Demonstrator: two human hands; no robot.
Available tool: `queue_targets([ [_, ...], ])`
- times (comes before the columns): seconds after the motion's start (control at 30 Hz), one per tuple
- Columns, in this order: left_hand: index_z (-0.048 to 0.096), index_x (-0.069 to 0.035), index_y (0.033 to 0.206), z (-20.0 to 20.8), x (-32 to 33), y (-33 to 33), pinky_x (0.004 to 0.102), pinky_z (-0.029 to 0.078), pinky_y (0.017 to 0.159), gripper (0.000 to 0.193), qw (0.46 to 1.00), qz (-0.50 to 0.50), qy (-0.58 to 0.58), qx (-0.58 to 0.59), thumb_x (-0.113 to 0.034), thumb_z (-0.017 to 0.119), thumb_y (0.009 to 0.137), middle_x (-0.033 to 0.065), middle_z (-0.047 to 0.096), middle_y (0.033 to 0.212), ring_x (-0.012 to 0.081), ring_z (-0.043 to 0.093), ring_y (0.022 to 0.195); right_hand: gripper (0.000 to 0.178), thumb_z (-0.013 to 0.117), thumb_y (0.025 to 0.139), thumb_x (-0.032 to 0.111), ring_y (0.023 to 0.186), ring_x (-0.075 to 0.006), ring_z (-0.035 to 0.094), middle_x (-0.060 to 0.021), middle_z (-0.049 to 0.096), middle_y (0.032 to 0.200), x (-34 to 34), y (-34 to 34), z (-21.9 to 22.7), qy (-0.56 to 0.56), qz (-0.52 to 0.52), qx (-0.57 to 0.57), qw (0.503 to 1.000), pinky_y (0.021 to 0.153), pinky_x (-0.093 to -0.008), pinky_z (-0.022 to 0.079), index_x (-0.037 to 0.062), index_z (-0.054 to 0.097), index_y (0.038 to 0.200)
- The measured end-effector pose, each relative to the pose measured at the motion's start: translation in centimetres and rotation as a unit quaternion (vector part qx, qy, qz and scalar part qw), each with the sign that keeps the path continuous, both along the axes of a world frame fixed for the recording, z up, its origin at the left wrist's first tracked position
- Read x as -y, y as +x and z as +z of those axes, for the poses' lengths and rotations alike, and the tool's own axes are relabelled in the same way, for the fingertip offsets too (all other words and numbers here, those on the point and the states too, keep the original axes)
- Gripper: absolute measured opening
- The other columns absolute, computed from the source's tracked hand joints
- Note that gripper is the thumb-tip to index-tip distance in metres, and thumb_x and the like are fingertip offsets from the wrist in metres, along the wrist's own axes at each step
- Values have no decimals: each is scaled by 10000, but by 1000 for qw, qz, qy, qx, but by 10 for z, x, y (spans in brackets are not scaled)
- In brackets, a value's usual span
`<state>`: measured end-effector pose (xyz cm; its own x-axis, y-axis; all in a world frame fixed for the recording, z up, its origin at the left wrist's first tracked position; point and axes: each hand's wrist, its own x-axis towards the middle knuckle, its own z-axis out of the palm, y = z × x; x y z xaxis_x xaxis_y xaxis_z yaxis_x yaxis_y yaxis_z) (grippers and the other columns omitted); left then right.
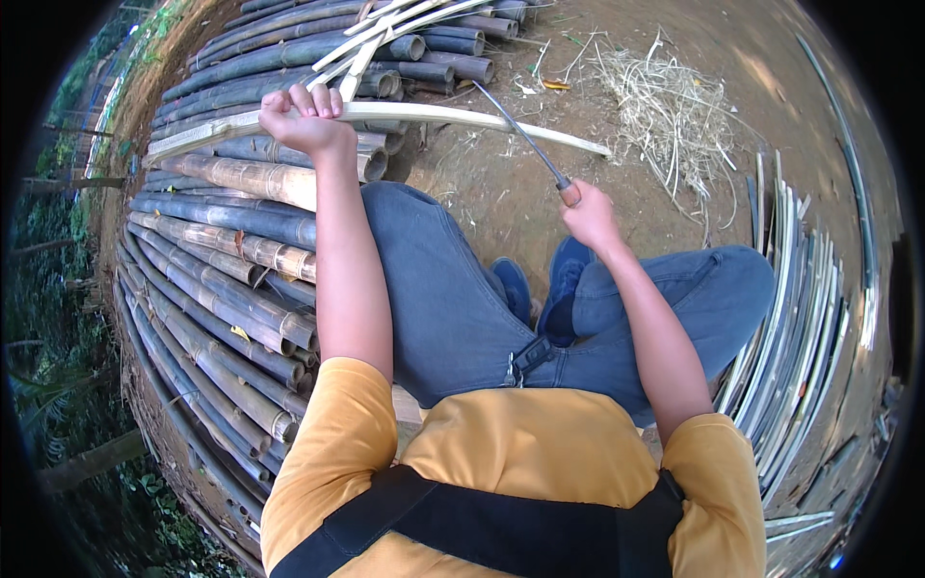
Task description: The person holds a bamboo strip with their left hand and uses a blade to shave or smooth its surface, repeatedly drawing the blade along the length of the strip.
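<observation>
My left hand (306, 118) is closed round a long, pale bamboo strip (434, 113), which stretches across in front of my knees from the bamboo pile at left toward the bare ground at right. In my right hand (590, 217) is the wooden handle of a knife (525, 135) with a long, narrow dark blade. The blade slants up and to the left and crosses the strip to the right of my left hand. Whether its edge touches the strip, I cannot tell.
Stacked bamboo poles (251, 231) fill the left side, close to my left arm. Split pale strips (385, 39) lie on top at the back. A heap of thin shavings (670, 111) lies on the dirt ahead. Several long bamboo slats (795, 328) lie beside my right knee.
</observation>
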<state>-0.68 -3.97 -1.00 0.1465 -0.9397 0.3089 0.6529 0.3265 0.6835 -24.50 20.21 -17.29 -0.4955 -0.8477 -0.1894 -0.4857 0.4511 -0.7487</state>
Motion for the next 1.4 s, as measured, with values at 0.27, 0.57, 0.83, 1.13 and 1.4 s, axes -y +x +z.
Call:
queue_targets([
  [0.27, 316, -175, 654, 1, 3, 0, 261, 208, 367, 285, 1000, -4, 0, -7, -323, 380, 889, -31, 262, 491, 103, 233, 387, 189, 568, 894, 200, 959, -451, 634, -260, 672, 973, 9, -29, -40, 96, -112, -34, 988, 823, -509, 501, 58, 647, 992],
  [0.57, 302, -187, 629, 2, 2, -6, 259, 201, 363, 270, 1000, -26, 6, 7, -309, 411, 844, -33, 293, 487, 103, 242, 379, 239, 554, 924, 252, 1002, -420, 643, -236, 682, 1019, 18, -40, -70, 102, -79, -30, 991, 861, -512, 503, 72, 657, 1043],
  [0.83, 281, -175, 605, -9, 9, 16, 270, 197, 370, 261, 1000, -4, 23, 19, -277, 397, 815, -26, 274, 483, 113, 242, 389, 253, 527, 956, 273, 1020, -389, 652, -215, 687, 1041, 29, 0, -6, 117, 17, -76, 990, 875, -504, 508, 96, 660, 1078],
  [1.13, 237, -179, 563, -9, 15, 19, 262, 200, 365, 345, 998, -15, 53, -4, -304, 392, 845, -23, 270, 467, 112, 223, 377, 257, 522, 968, 282, 1042, -362, 653, -192, 687, 1077, 41, -36, -25, 158, -33, -61, 985, 887, -487, 516, 110, 659, 1099],
  [1.4, 230, -183, 533, -1, 11, 2, 264, 193, 361, 368, 999, -19, 36, 1, -321, 388, 836, -26, 263, 451, 114, 227, 364, 241, 540, 958, 307, 1058, -359, 648, -210, 681, 1076, 20, -61, -96, 179, -131, -68, 973, 904, -478, 513, 119, 657, 1051],
])
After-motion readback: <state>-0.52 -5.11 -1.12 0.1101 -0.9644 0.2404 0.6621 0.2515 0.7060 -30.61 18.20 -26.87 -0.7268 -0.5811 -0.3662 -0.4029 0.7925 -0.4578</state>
